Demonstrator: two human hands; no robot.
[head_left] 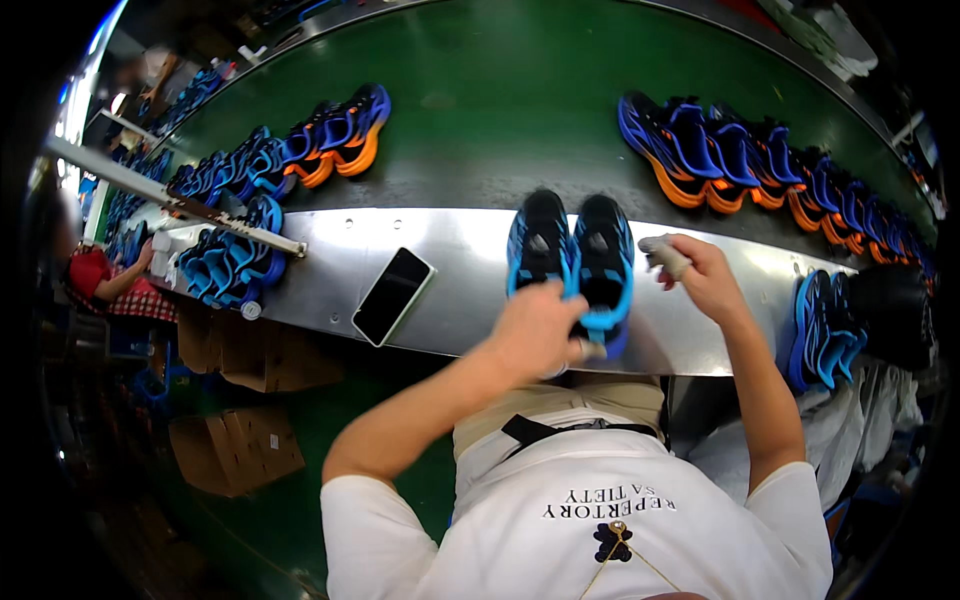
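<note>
Head view: left hand [538, 328] grips the heel end of a blue-and-black shoe pair [570, 262] lying on the steel ledge [460, 290]. Right hand [705, 278] is clenched around a small grey rag [664, 255], just right of the pair. Black phone [393, 296] lies well left.

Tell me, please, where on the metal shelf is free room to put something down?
Metal shelf: bare between the phone and the shoe pair under the left hand. Bare strip past the right hand. Both shelf ends are crowded with shoes.
</note>
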